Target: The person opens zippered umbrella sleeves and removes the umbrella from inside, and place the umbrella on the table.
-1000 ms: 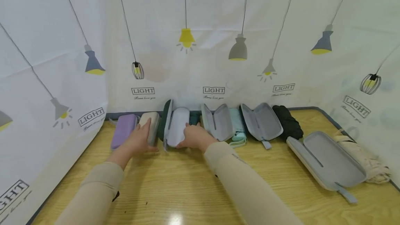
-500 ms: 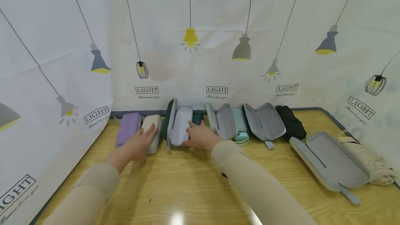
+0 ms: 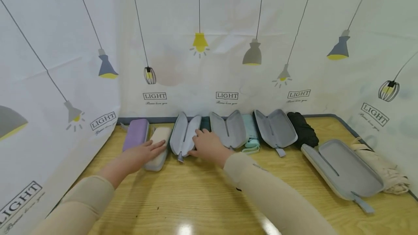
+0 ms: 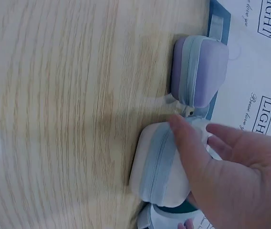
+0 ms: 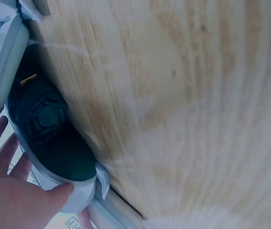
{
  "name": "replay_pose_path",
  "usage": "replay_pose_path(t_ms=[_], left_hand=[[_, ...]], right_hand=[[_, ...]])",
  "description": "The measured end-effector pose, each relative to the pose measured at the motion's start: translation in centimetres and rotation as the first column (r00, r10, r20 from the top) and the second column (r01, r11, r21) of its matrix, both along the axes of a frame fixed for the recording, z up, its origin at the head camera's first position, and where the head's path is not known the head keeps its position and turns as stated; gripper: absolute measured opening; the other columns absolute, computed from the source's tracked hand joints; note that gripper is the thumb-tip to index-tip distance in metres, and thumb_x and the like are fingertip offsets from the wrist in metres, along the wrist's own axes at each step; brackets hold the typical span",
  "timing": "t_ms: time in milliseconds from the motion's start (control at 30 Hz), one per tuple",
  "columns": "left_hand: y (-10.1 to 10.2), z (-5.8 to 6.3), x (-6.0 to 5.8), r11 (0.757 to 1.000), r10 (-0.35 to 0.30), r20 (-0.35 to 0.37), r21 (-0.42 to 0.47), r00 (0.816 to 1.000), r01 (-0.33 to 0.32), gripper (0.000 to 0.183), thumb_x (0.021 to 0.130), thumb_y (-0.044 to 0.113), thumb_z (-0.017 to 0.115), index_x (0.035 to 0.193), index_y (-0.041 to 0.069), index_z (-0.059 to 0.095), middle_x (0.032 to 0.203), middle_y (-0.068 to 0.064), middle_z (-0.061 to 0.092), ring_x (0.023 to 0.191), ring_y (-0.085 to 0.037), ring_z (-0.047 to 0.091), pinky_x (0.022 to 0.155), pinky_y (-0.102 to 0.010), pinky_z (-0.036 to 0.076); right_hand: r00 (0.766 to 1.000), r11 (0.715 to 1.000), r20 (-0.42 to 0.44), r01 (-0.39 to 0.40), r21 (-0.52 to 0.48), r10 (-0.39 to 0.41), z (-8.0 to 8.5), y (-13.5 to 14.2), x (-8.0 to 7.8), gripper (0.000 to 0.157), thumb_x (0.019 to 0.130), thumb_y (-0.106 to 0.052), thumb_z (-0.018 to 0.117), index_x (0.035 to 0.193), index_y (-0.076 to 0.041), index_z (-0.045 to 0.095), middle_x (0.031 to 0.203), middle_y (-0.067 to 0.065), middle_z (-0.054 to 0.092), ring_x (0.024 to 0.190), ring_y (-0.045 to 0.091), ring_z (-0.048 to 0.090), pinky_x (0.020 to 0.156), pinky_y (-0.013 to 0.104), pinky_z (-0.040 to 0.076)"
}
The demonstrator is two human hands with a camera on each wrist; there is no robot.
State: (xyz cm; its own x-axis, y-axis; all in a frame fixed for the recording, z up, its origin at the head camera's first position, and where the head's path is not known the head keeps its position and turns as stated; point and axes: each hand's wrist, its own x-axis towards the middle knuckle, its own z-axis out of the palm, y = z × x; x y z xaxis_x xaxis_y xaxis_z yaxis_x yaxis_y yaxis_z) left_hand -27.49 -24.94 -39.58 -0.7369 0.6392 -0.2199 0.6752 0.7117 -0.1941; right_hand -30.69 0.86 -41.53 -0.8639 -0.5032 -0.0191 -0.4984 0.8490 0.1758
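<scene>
My left hand [image 3: 135,157] grips a cream zip case [image 3: 160,134], which is closed, its grey zipper band facing the left wrist view. To the right my right hand [image 3: 210,146] holds the right half of a dark green zip case [image 3: 179,133] by its edge, thumb at the near end. This case lies spread with its grey inside facing up. A dark rolled folding umbrella [image 5: 47,117] shows beside its green outer shell in the right wrist view; in the head view the roll is mostly hidden behind the hand. A closed purple zip case [image 3: 135,133] sits left of the cream one.
To the right stand open pale green [image 3: 228,130] and dark [image 3: 275,128] cases, with a mint folded umbrella [image 3: 250,135] and a black one [image 3: 302,130] beside them. An open cream case [image 3: 349,168] and a beige roll [image 3: 382,169] lie far right. A printed backdrop rises behind.
The cream case has come nearer and apart from the dark green case, with my left hand on it. The dark green case has tipped leftward, its upright left half now lying lower.
</scene>
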Motion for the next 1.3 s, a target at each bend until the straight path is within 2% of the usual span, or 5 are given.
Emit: replay_pose_path(t_ms=[167,567,900,1100,1300], left_hand=[[-0.3,0.1,0.2,1.0,-0.016,0.014,0.018,1.0,0.016,0.084,0.069,-0.024,0.056,0.138,0.018,0.036,0.146,-0.007,0.023,0.125,-0.038,0.029,0.089,-0.051,0.037],[0.8,0.4,2.8,0.986,-0.061,-0.007,0.154,0.998,0.061,0.079,0.064,0.005,0.077,0.134,0.015,0.043,0.138,-0.01,0.037,0.12,-0.038,0.037,0.087,-0.048,0.04],[1.9,-0.7,4.6,0.954,-0.093,-0.202,0.261,0.975,0.145,0.076,0.063,0.038,0.078,0.128,0.012,0.046,0.105,-0.01,0.063,0.097,-0.029,0.053,0.075,-0.04,0.046],[3.6,-1.5,5.4,0.926,-0.129,-0.324,0.3,0.937,0.231,0.077,0.064,0.048,0.074,0.126,0.01,0.049,0.088,-0.002,0.065,0.082,-0.018,0.05,0.064,-0.03,0.046],[4.7,-1.8,5.9,0.915,-0.122,-0.326,0.328,0.937,0.233,0.081,0.064,0.05,0.074,0.128,0.009,0.047,0.085,-0.001,0.065,0.085,-0.017,0.049,0.066,-0.032,0.045]], right_hand=[[0.999,0.999,-0.013,-0.042,-0.008,0.041,0.0,0.0,0.5,0.057,0.085,-0.057,0.046,0.121,-0.015,0.056,0.134,0.007,0.042,0.116,0.024,0.044,0.086,0.038,0.043],[0.993,0.994,-0.095,-0.071,-0.086,0.063,0.1,0.4,1.6,0.052,0.084,-0.055,0.05,0.119,-0.016,0.056,0.129,0.007,0.044,0.116,0.023,0.041,0.091,0.04,0.038],[0.964,0.948,-0.037,-0.264,-0.175,0.262,0.6,-0.7,6.3,0.061,0.078,-0.064,0.049,0.115,-0.016,0.056,0.1,-0.002,0.056,0.088,0.015,0.054,0.071,0.031,0.046],[0.972,0.962,0.046,-0.22,-0.165,0.23,0.0,-1.7,8.6,0.084,0.073,-0.075,0.038,0.128,-0.012,0.045,0.108,0.0,0.056,0.092,0.015,0.055,0.076,0.031,0.046],[0.988,0.981,0.016,-0.152,-0.12,0.155,-0.3,-2.0,9.1,0.073,0.081,-0.062,0.047,0.128,-0.007,0.047,0.1,0.002,0.059,0.085,0.014,0.057,0.07,0.028,0.047]])
